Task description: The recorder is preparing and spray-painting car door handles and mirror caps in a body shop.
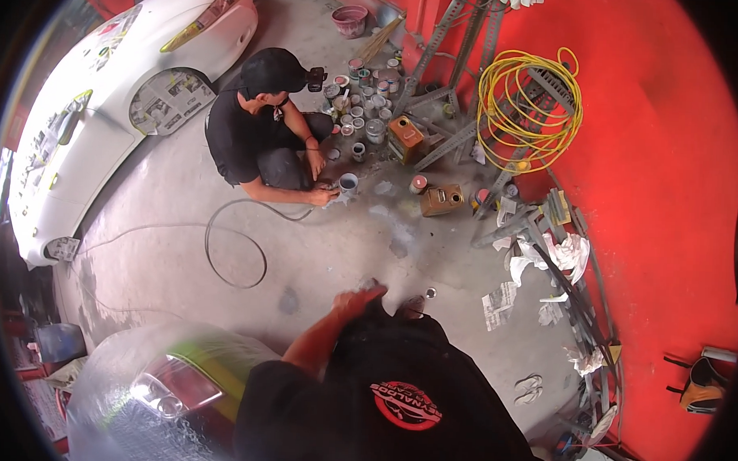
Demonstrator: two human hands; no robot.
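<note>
The cans (375, 131) stand crowded at the top centre of the frame, presumably so that they stay out of the way yet within reach of the crouching co-worker (234, 136), whose hand (323, 195) is right beside a grey cup (348, 183). Newspaper (170, 102) covers the wheel opening of the white car (104, 140) in the upper left, likely to shield it from paint. The yellow hose (489, 100) hangs coiled on a metal rack in the upper right, which keeps it off the floor (327, 257).

At the lower centre, the wearer's left hand (357, 300) reaches forward beside dark clothing. It is blurred, so I cannot tell whether its fingers are spread, pressed together or pinching something. The right hand is out of view. The small round silvery piece (431, 293) lies on the floor to the right of the left hand, apart from it, just past a shoe (413, 306).
</note>
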